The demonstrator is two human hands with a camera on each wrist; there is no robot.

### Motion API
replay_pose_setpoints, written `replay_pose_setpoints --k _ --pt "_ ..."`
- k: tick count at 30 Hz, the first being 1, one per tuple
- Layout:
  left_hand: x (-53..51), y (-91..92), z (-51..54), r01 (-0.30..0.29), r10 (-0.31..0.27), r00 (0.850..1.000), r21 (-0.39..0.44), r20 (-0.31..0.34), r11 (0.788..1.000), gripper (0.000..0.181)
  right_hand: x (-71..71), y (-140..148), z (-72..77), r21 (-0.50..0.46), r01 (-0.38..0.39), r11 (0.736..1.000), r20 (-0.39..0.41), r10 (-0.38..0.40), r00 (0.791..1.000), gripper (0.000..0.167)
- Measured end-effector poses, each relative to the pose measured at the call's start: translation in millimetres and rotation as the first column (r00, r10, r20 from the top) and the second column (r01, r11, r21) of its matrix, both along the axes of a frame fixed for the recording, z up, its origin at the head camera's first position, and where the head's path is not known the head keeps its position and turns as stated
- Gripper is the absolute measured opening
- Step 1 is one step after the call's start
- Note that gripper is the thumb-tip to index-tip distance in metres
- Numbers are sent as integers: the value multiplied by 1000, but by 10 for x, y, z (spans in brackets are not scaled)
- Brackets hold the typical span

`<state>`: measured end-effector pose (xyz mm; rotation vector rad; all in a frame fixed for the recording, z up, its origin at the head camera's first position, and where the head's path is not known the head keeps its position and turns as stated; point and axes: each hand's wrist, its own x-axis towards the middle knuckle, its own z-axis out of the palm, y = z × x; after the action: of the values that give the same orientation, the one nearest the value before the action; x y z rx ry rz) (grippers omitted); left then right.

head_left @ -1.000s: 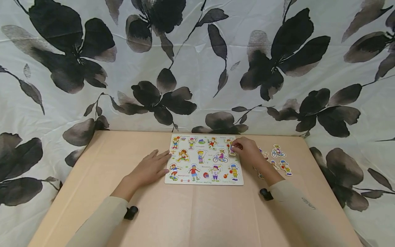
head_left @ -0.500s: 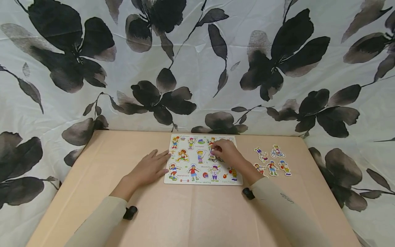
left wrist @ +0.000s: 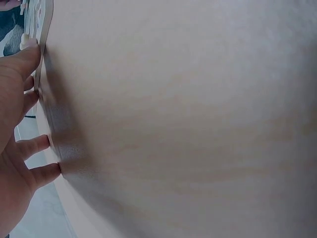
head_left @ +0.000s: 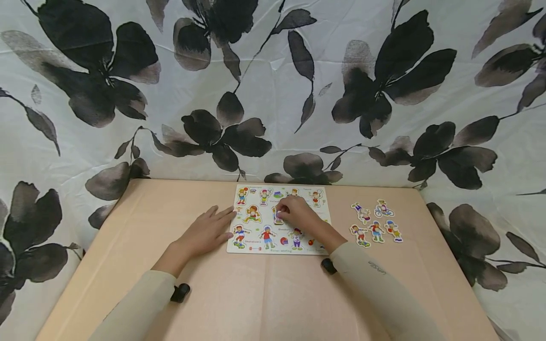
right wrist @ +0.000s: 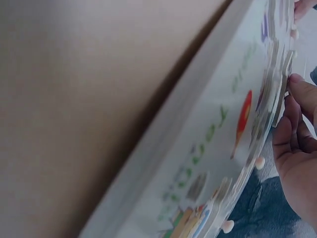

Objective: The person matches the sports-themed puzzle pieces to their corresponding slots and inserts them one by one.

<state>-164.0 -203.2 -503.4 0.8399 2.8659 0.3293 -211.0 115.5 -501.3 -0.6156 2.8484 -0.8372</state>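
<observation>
A white puzzle board [head_left: 260, 250] with colourful child figures lies near the table's far edge. My left hand [head_left: 212, 230] lies at its left side, fingers stretched out and touching the edge; in the left wrist view the thumb and fingertips [left wrist: 45, 173] meet that edge. Over the middle of the board, my right hand [head_left: 298, 214] pinches a thin puzzle piece [right wrist: 283, 89] between thumb and fingers. From above, only part of a figure [head_left: 277, 217] shows under the fingertips. The hand and forearm cover part of the middle and lower right figures.
Several loose puzzle pieces [head_left: 377, 232] lie on the table to the right of the board. Small pale knobs [right wrist: 228, 226] stick up from pieces in the board. A floral cloth [head_left: 298, 118] hangs behind the tan table [head_left: 264, 293].
My right hand has moved left from the board's upper right corner to its middle with the puzzle piece. The loose pieces now show fully. My left hand has stayed put.
</observation>
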Motion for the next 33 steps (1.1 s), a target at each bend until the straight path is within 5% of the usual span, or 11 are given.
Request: replay_pose_setpoints --k 18,25,33 --pt "-27 -12 35 12 -12 1000 4 -21 1000 66 30 -89 45 49 -2 999 16 1 1000 18" --pt "-39 12 44 3 -3 1000 2 -11 1000 67 42 48 106 -11 26 1000 11 -26 1000 20" --pt "-57 20 34 5 -5 1000 -8 -1 1000 67 22 59 74 4 -40 999 7 40 999 18"
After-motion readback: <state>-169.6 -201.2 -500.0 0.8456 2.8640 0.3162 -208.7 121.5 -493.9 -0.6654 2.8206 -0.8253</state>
